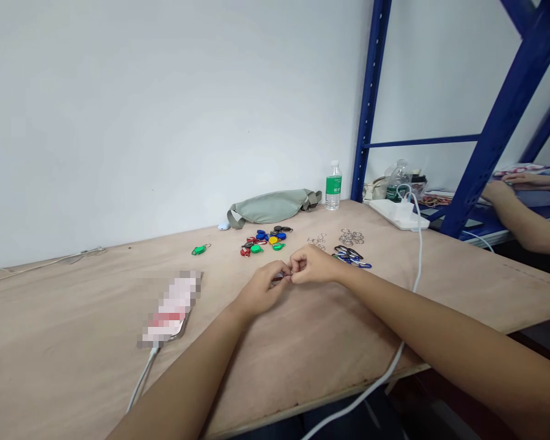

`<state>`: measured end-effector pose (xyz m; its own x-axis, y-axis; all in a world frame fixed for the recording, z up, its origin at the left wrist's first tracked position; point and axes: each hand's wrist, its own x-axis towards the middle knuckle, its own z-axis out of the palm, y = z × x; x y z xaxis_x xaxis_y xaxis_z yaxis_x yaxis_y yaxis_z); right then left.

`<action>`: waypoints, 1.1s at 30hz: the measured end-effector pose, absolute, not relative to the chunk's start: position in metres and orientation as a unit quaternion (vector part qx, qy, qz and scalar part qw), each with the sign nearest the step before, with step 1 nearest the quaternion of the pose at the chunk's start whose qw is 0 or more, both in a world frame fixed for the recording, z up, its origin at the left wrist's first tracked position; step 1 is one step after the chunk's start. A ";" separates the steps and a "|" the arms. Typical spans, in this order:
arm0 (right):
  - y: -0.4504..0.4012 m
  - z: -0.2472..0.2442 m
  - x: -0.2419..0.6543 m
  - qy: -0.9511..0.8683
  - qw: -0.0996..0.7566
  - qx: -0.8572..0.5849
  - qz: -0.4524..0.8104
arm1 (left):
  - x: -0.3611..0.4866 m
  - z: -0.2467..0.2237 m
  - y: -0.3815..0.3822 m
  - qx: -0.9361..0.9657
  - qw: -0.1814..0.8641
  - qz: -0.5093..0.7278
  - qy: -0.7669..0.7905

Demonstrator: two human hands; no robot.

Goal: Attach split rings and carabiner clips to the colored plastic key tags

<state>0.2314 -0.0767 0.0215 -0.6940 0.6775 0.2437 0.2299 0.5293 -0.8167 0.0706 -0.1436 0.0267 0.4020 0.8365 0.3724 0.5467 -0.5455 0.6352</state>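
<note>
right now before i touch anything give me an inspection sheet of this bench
surface: plywood bench top
job's things: coloured key tags, metal split rings, small carabiners
clutter: waist bag, water bottle, blurred-out device
hands: left hand and right hand pinch a small metal piece
cables: white cables from the device and power strip
surroundings: blue steel shelving, co-worker's hand at right

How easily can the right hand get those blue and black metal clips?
Quite easily, it seems: the right hand sits beside the blue and black metal carabiner clips, and nothing stands between them. Its fingers are busy, pinching something small with the left hand.
</note>
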 end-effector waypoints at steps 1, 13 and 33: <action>-0.076 0.021 0.231 -0.807 0.283 -0.261 0.448 | 0.070 0.027 -0.143 0.805 0.214 0.351 0.428; -0.071 0.020 0.228 -0.674 0.296 -0.223 0.639 | 0.071 0.027 -0.147 0.751 0.155 0.459 0.449; -0.072 0.017 0.222 -0.654 0.366 -0.250 0.613 | 0.070 0.024 -0.142 0.745 0.139 0.474 0.448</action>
